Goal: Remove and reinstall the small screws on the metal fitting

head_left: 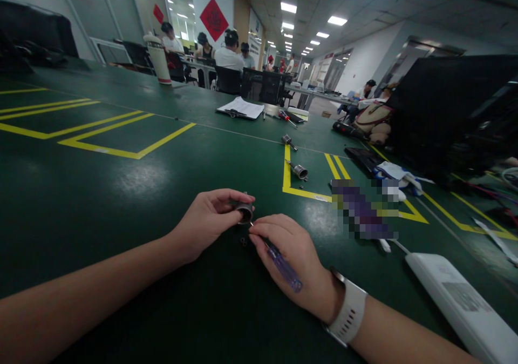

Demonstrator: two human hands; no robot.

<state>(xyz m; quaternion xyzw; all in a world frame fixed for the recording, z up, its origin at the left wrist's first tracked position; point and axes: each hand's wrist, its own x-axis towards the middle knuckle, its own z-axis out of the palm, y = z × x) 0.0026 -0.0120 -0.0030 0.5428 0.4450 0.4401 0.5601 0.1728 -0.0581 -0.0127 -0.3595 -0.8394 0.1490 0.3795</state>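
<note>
Between its thumb and fingers, my left hand point(206, 218) grips a hollow metal cylinder point(245, 213), its open end turned toward my right side. My right hand point(289, 250) is closed around a screwdriver point(285, 269) with a clear purple handle. The screwdriver's thin shaft points at the cylinder's mouth; whether the tip touches anything inside I cannot tell. Small dark nut-like parts point(243, 242) lie on the green table just below the cylinder. Farther off, a similar metal cup with a stem point(299, 170) rests on its side, and another such part point(288, 141) lies behind it.
Yellow tape outlines mark the green table point(133, 218). At right are a white power strip point(457, 294), a blurred-out dark object point(362, 210) and a white-and-blue cloth point(399, 175). Toward the back stand a clipboard with papers point(242, 108), a red screwdriver point(286, 117) and a tall cup point(158, 61). People sit beyond.
</note>
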